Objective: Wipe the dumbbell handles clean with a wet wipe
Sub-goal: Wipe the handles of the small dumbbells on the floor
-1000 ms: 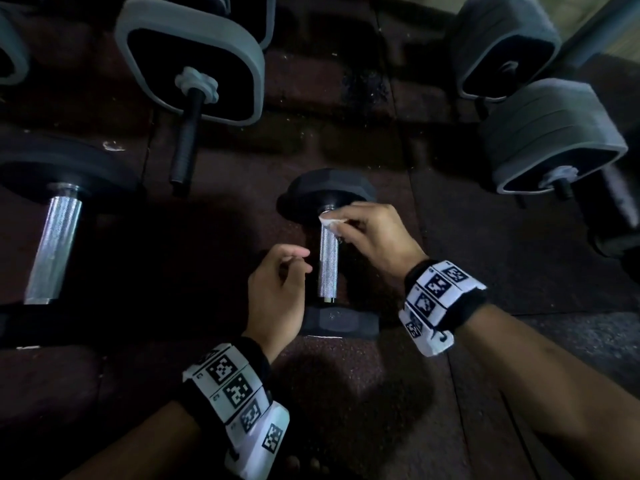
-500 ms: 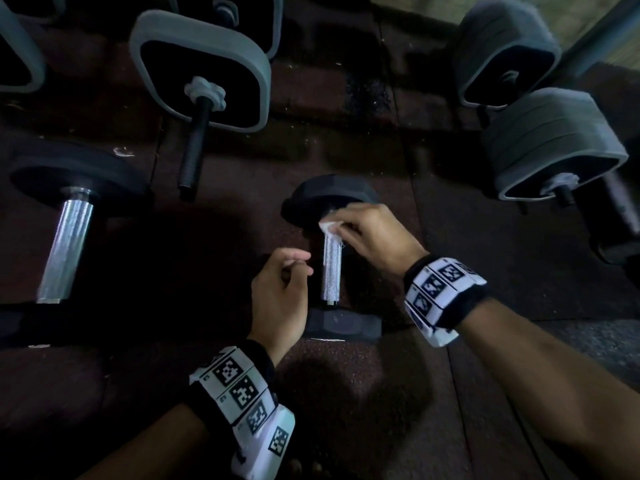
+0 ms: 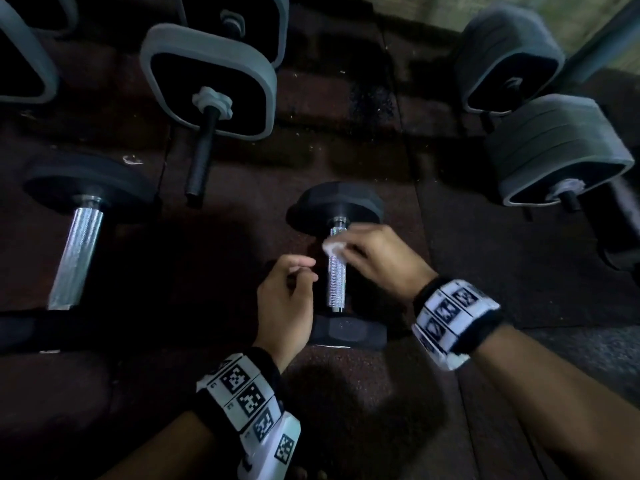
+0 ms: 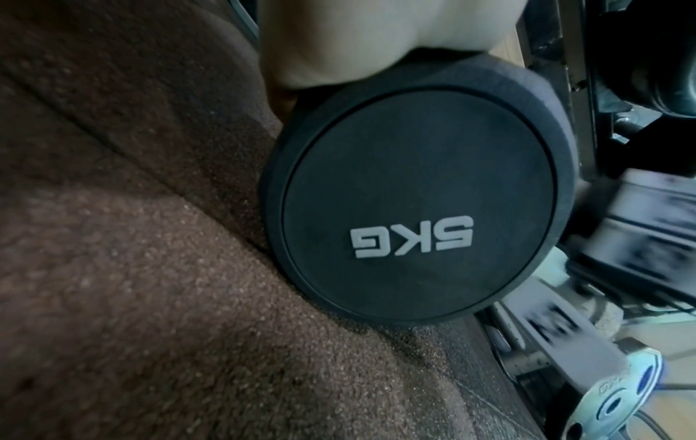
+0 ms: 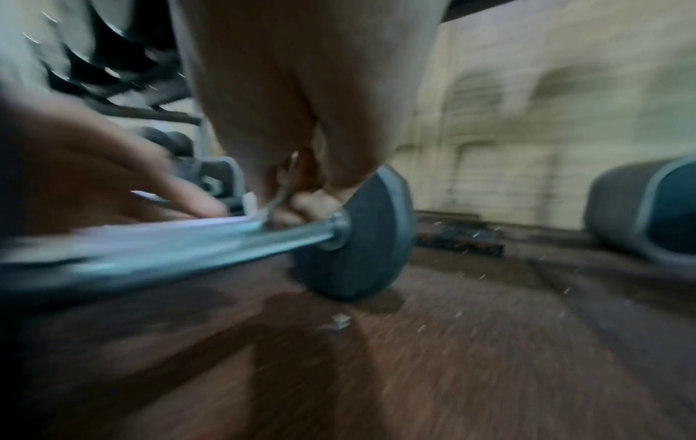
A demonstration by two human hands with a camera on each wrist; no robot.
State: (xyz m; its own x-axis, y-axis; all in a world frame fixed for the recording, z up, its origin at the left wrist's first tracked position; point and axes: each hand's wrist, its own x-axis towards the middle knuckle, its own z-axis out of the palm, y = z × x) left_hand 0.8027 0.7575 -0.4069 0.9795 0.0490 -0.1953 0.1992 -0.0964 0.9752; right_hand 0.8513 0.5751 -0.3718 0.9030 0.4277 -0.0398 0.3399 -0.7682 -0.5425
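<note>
Your left hand (image 3: 284,299) hovers loosely curled, empty, just left of the 5 kg dumbbell's handle (image 3: 336,282) on the floor | your right hand (image 3: 377,258) pinches the wet wipe (image 3: 333,247), now slightly down from the handle's far end toward you | the stroke has barely begun; most knurling seems unwiped | other dumbbells (image 3: 78,251) wait.

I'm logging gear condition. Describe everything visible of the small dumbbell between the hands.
The small dumbbell lies on the brown speckled floor mat: a knurled silver metal handle between two black rubbery heads, the near one marked 5KG. The right hand presses a white wet wipe on the handle's far end; the left hand hovers beside it.
</note>
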